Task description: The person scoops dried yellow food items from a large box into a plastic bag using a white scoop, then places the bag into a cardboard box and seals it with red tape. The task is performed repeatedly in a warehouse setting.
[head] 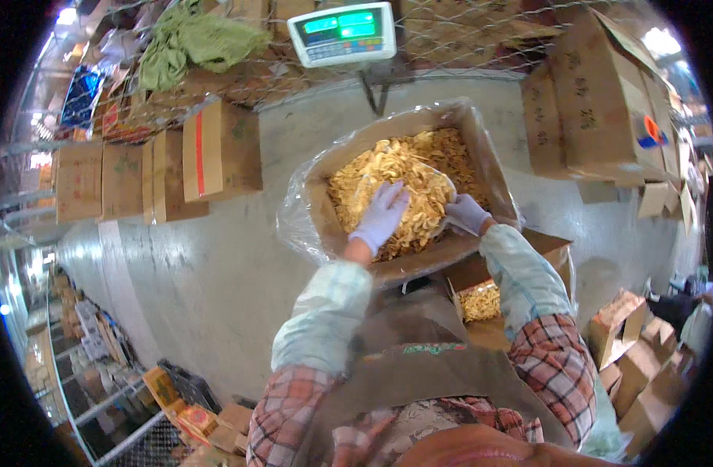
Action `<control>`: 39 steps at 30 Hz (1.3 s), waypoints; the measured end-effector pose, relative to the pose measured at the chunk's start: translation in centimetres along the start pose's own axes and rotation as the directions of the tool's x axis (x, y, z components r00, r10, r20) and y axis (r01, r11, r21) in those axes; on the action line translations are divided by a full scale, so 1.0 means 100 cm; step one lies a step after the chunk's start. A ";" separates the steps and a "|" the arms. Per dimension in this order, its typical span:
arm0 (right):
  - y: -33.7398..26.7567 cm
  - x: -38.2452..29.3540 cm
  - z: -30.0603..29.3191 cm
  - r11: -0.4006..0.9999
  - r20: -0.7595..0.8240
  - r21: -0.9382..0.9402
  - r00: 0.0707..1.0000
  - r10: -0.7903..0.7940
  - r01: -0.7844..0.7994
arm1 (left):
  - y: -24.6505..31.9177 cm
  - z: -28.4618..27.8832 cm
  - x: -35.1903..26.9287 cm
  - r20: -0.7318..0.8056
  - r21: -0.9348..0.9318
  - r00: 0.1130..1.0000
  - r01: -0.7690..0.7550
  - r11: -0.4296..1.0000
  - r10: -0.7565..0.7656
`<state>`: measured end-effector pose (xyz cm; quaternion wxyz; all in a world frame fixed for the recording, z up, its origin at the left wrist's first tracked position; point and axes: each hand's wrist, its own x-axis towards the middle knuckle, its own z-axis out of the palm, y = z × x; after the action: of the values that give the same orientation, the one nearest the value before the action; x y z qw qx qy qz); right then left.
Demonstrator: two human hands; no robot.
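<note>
An open cardboard box [485, 146] lined with clear plastic stands before me, holding a heap of pale yellow dried slices [415, 169]. My left hand [384, 213], in a white glove, rests on the heap with its fingers somewhat apart. At the heap's right side my right hand [467, 213], also gloved, has its fingers closed on the edge of what looks like a clear plastic bag or tray under part of the slices; its exact kind is unclear. Beyond the box stands a scale's display [343, 35] with lit green digits.
Closed cartons [222, 152] line the left, and large cartons [596, 105] stand at the right. A second open box with similar pieces [481, 302] is below my right forearm. Wire mesh [479, 35] runs behind. Smaller open cartons [619, 327] lie at lower right.
</note>
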<state>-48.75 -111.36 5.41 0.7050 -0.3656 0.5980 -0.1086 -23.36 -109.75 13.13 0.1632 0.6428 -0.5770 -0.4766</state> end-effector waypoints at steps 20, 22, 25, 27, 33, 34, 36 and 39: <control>0.018 -0.089 0.003 0.590 -0.083 -0.714 0.792 -0.605 0.376 | -0.070 -0.123 -0.221 -0.162 -0.627 0.987 -0.089 0.774 -0.017; 0.024 -0.098 0.013 0.583 -0.115 -0.717 0.759 -0.641 0.383 | -0.091 -0.130 -0.217 -0.157 -0.356 0.975 -0.207 0.911 0.160; 0.034 -0.112 0.030 0.961 -0.350 -0.151 0.897 -0.272 0.233 | -0.113 -0.136 -0.204 -0.028 -0.076 0.923 -0.385 0.920 0.384; 0.046 -0.124 0.036 0.899 -0.338 -0.297 0.846 -0.413 0.320 | -0.117 -0.138 -0.194 -0.007 -0.305 0.980 -0.193 0.933 0.201; 0.117 -0.182 0.057 0.798 -0.477 0.416 0.852 -0.216 0.435 | -0.092 -0.137 -0.160 0.236 -0.436 0.970 0.053 0.899 0.057; 0.131 -0.198 0.060 0.823 -0.549 0.243 0.773 -0.319 0.513 | -0.087 -0.134 -0.155 0.258 -0.421 0.965 0.063 0.905 0.053; 0.155 -0.231 0.068 0.866 -0.647 0.122 0.701 -0.301 0.485 | -0.079 -0.127 -0.144 0.277 -0.383 0.960 0.070 0.921 0.042; 0.200 -0.292 0.084 0.765 -0.645 0.564 0.745 0.173 0.311 | -0.069 -0.109 -0.126 0.329 -0.366 0.944 0.101 0.925 0.027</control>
<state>-54.31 -76.71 15.01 0.5209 -0.0628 0.7189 -0.4560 -9.04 -100.18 18.61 0.1766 0.5218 -0.4811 -0.6820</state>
